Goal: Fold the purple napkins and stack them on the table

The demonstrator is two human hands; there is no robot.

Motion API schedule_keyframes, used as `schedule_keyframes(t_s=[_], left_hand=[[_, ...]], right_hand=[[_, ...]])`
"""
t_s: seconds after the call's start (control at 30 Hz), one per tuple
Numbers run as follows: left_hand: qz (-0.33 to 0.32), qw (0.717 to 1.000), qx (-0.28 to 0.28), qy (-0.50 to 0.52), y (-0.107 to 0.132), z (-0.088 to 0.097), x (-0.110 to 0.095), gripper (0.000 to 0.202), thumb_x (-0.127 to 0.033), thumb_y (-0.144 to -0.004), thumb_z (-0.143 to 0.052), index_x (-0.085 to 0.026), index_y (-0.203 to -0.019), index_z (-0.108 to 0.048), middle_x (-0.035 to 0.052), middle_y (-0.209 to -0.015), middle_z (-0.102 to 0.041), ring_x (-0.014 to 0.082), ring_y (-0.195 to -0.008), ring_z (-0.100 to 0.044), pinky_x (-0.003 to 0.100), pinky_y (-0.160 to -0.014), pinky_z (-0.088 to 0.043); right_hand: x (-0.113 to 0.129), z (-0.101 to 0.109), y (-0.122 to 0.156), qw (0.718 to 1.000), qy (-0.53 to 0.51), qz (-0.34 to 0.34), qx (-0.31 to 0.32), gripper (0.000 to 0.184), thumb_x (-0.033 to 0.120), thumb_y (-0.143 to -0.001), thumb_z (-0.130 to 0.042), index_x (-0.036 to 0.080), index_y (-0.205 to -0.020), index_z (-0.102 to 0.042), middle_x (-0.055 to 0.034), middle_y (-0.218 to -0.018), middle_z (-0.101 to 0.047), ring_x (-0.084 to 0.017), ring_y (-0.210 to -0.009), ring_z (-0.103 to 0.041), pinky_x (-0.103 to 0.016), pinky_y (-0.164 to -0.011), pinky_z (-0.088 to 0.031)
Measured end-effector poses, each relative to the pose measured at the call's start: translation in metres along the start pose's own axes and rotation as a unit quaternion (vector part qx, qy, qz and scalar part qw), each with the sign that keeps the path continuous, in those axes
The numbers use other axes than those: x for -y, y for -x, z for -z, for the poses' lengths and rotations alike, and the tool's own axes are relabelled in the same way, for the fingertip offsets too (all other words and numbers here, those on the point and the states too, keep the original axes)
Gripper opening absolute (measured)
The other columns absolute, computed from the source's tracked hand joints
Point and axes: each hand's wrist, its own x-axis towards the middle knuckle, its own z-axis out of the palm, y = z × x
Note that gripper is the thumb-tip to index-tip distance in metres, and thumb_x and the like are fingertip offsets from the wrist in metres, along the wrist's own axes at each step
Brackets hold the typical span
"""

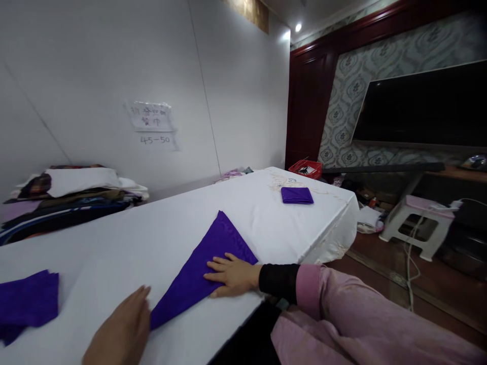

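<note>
A purple cloth (213, 258) folded into a triangle lies on the white table (152, 238) near its front edge. My right hand (233, 275), in a pink sleeve with a black cuff, lies flat on the cloth's right part with fingers stretched out. My left hand (122, 329) rests flat on the table at the cloth's lower left tip, fingers together and extended. Neither hand holds anything.
A folded purple cloth (297, 195) sits at the table's far right end. More purple cloths (26, 304) lie at the left edge. A fabric stack (68, 197) stands by the wall. A red basket (305, 169), a white stool (422, 223) and a television (422, 106) are beyond.
</note>
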Motion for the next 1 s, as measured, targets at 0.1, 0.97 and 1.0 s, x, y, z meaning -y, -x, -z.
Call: schedule_keyframes(t_s=[0.1, 0.97, 1.0], left_hand=[[-0.078, 0.997, 0.012, -0.005, -0.001, 0.008, -0.056, 0.055, -0.040, -0.084, -0.027, -0.014, -0.125, -0.052, 0.0073, -0.135, -0.050, 0.0234, -0.127, -0.041, 0.040, -0.108, -0.029], [0.023, 0.995, 0.092, -0.028, 0.013, -0.031, -0.037, 0.059, -0.048, -0.083, -0.028, -0.023, -0.136, -0.038, 0.0088, -0.146, -0.033, 0.0286, -0.136, -0.021, 0.059, -0.104, -0.016], [0.033, 0.995, 0.092, -0.027, 0.013, -0.031, -0.035, 0.059, -0.047, -0.083, -0.028, -0.023, -0.135, -0.039, 0.0090, -0.146, -0.033, 0.0288, -0.136, -0.022, 0.059, -0.105, -0.016]], right_hand=[[0.001, 0.000, 0.001, 1.000, 0.009, -0.001, -0.005, 0.065, 0.060, -0.089, -0.033, 0.019, -0.140, -0.032, -0.0145, -0.149, -0.021, -0.027, -0.138, -0.013, -0.052, -0.108, -0.010], [0.000, -0.002, 0.000, 1.000, 0.017, -0.004, -0.010, 0.065, 0.061, -0.088, -0.030, 0.021, -0.139, -0.032, -0.0119, -0.149, -0.022, -0.026, -0.138, -0.012, -0.052, -0.109, -0.010], [-0.001, -0.002, 0.000, 1.000, 0.017, -0.004, -0.009, 0.065, 0.062, -0.088, -0.029, 0.021, -0.139, -0.032, -0.0120, -0.149, -0.022, -0.026, -0.138, -0.012, -0.052, -0.109, -0.010]])
